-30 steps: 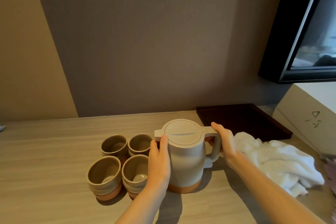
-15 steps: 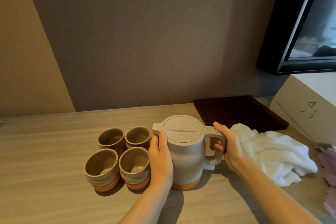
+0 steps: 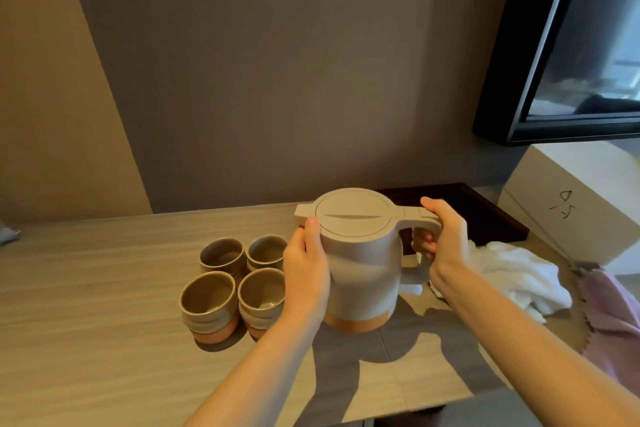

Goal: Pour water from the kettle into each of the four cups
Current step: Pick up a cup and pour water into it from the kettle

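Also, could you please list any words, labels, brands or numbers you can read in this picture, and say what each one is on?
No readable text anywhere.
White box: dark hand-drawn marks on its side, more like a symbol than letters; not readable as a word.
Kettle, held by the left hand and right hand: no label or brand visible.
Four cups: no markings.

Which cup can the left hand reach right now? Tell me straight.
Probably the near right cup: it stands just left of the left hand, nothing between. But that hand rests on the kettle.
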